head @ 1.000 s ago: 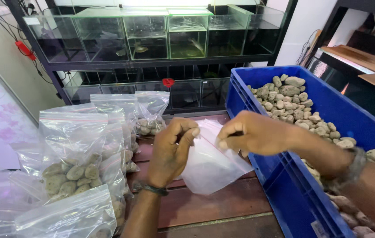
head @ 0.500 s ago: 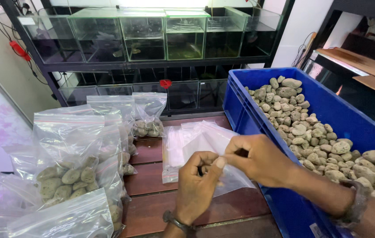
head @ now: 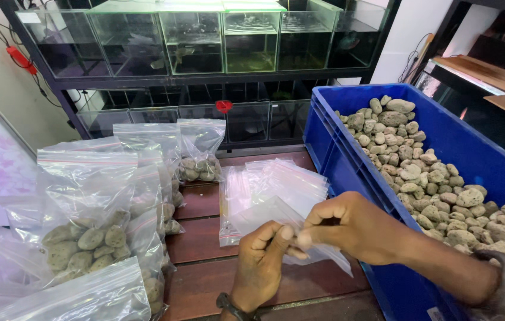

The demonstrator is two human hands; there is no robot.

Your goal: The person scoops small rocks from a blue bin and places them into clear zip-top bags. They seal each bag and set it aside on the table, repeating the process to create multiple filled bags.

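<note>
Left hand: the left hand (head: 259, 264) comes up from the bottom edge of the view, thumb and forefinger pinched on the near edge of an empty clear plastic zip bag (head: 276, 223); a dark band sits at its wrist.
Right hand: the right hand (head: 356, 229) reaches in from beside the big blue plastic crate (head: 338, 151), fingertips pinched on the same bag edge, just touching the left hand's fingers.
Why held so: both pinches meet at one spot on the edge — as I judge it, the grip one takes to part the two sides of the bag's mouth.
Bag, place: it hangs just above the dark red slatted wooden worktop (head: 205, 238), left of the crate's near corner.
Bag, direction: its long axis seems to run from the hands away toward the crate's left wall and slightly downward; which end carries the zip is not clear.
Spare bags: a loose stack of flat clear zip bags (head: 276, 181) lies on the worktop left of the crate — within easy reach.
Filled bags: clear zip bags holding grey-brown pebbles (head: 89, 205) stand well left of the crate.
Crate contents: rough grey porous stones (head: 425, 172) heaped inside.
Behind: glass aquarium tanks on a dark metal rack (head: 205, 35), beyond the crate's far left corner.
</note>
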